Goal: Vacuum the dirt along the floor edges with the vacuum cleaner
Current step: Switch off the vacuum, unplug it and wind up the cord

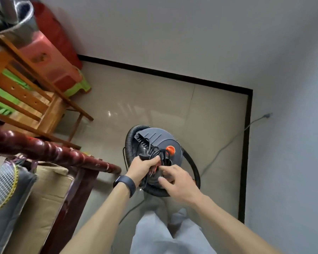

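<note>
A grey canister vacuum cleaner (155,142) with an orange knob (170,149) stands on the tiled floor in front of me. Its black ribbed hose (128,143) loops around the body. A bundle of black power cord (155,153) lies coiled on top. My left hand (142,166) is closed around the cord bundle and its plug. My right hand (178,181) hovers over the vacuum's near side, fingers spread, its fingertips at the cord. A black skirting line (173,75) marks the floor edges along the back and right walls.
A wooden chair frame (31,99) and stacked red and green plastic stools (66,77) stand at the left. A dark red carved sofa arm (62,154) with a cushion is near left. A grey cable (228,143) runs from a wall plug across the floor on the right.
</note>
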`<state>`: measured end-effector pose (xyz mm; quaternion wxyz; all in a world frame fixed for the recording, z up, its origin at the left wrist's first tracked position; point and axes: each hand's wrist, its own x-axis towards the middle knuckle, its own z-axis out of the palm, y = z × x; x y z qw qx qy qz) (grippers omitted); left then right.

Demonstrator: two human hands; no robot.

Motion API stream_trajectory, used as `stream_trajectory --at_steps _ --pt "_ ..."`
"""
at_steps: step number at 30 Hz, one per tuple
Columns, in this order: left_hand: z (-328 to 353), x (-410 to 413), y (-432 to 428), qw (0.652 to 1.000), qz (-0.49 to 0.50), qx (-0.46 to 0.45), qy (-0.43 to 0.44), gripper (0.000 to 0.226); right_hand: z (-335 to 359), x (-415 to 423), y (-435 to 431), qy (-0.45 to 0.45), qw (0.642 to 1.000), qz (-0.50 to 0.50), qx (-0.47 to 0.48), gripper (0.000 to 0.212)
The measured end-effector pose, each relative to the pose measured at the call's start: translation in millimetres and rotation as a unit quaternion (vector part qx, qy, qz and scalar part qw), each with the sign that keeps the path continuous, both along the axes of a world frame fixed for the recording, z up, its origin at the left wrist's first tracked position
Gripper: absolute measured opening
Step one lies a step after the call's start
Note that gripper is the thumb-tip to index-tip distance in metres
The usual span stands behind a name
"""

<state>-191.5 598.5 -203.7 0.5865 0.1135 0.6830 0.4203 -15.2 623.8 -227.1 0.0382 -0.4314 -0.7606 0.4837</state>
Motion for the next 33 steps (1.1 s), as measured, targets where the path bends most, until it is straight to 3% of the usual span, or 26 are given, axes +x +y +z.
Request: stream_trajectory --at_steps 1,3,5,7,9,12,14,17,19,21,26,29,30,33 --pt "-3 -7 6 1.0 -0.012 -0.004 -0.014 0.021 -5 5 4 0.019 0.996 -0.087 -0.017 0.051" --pt "-9 -25 17 0.993 -0.062 -0.026 -0.093 0.018 -10 10 19 0.014 0.978 -0.18 -0.102 0.087" --pt "-13 -42 26 0.968 -0.147 -0.058 -0.196 0.021 -9 8 34 0.006 0.967 -0.155 -0.203 0.128" --pt "-20 -58 37 0.923 -0.252 -0.063 -0.285 0.021 -12 -9 53 -0.001 0.97 -0.097 -0.224 0.139" --pt "-26 -68 47 0.872 -0.323 -0.052 -0.364 0.026 -15 -29 66 0.024 0.96 -0.079 -0.268 0.126" --pt "-35 -83 61 0.839 -0.327 -0.063 -0.43 0.024 -28 -45 80 0.074 0.93 -0.128 -0.335 0.062" --pt "-48 -93 67 0.869 -0.319 -0.074 -0.372 0.033 -42 -50 83 0.052 0.939 -0.158 -0.302 0.029" --pt "-72 -97 77 0.966 -0.224 -0.03 -0.126 0.027 -58 -60 91 0.007 0.939 -0.233 -0.255 0.019" --pt "-88 -93 80 0.991 -0.131 0.003 0.009 0.021 -66 -71 102 0.008 0.931 -0.292 -0.217 0.013" --pt "-106 -87 80 0.992 -0.083 -0.027 0.091 0.036 -78 -83 115 0.014 0.929 -0.319 -0.186 0.008" --pt "-165 -71 75 0.962 -0.027 -0.128 0.238 0.059 -143 -101 134 -0.052 0.965 -0.25 -0.066 0.014" --pt "-192 -55 74 0.952 -0.077 -0.19 0.229 0.089 -190 -101 130 -0.274 0.954 -0.101 -0.065 0.065" --pt "-199 -47 73 0.947 -0.087 -0.202 0.236 0.092 -200 -98 128 -0.302 0.947 -0.073 -0.077 0.072" --pt "-216 -29 74 0.923 -0.068 -0.223 0.305 0.084 -216 -78 126 -0.23 0.97 -0.05 -0.06 0.081"
